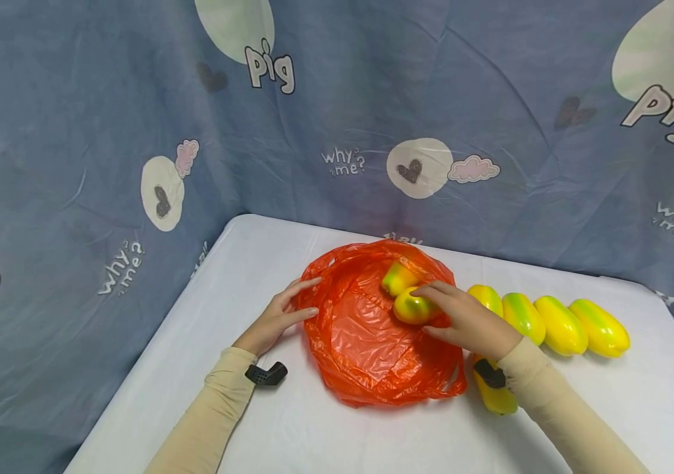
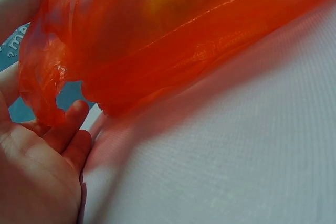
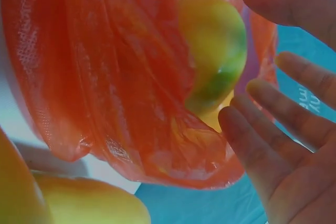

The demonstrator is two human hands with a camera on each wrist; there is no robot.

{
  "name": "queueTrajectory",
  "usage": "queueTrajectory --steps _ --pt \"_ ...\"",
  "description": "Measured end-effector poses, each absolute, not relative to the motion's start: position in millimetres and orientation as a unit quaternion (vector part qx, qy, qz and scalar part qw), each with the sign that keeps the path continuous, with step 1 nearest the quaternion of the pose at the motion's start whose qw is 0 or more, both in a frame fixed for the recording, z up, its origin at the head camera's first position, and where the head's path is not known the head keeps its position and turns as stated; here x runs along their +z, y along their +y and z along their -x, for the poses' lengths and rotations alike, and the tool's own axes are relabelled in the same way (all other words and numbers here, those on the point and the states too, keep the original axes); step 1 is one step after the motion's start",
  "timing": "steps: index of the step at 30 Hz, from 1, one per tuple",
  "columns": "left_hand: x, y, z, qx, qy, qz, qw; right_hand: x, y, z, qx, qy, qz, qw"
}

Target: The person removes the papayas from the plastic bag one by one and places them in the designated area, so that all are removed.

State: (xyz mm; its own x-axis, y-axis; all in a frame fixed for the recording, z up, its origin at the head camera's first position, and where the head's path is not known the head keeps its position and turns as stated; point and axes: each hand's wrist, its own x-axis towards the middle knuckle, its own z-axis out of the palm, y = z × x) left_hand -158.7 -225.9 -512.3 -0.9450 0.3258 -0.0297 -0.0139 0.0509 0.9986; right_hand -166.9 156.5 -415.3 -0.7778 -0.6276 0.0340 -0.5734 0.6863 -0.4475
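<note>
A red plastic bag (image 1: 361, 336) lies spread with its mouth up on the white table. Inside its right part are two glossy yellow-green papaya-like fruits, one farther back (image 1: 397, 279) and one nearer (image 1: 413, 307). My right hand (image 1: 470, 319) is over the bag's right rim, beside the nearer fruit. In the right wrist view its fingers (image 3: 283, 135) are spread and apart from the fruit (image 3: 215, 51). At the bag's left rim, my left hand (image 1: 274, 319) touches the plastic with extended thumb and forefinger. The left wrist view has the bag's loop (image 2: 44, 82) among the fingers.
Right of the bag, several similar fruits (image 1: 562, 326) lie in a row. Another fruit (image 1: 495, 395) is nearer, partly behind the right wrist's black device (image 1: 489, 373). A blue printed cloth (image 1: 313, 131) hangs behind and left of the table (image 1: 278, 421).
</note>
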Motion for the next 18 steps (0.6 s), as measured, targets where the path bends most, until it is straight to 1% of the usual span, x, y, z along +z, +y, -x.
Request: queueTrajectory --steps 5,12,18 --pt "-512 -226 160 0.683 0.710 -0.115 0.125 -419 154 172 -0.205 0.914 0.347 0.040" --pt "-513 -226 160 0.678 0.715 -0.113 0.125 -424 156 179 -0.204 0.916 0.339 0.059" --pt "-514 -226 160 0.679 0.714 -0.111 0.126 -427 156 183 -0.202 0.915 0.346 0.040"
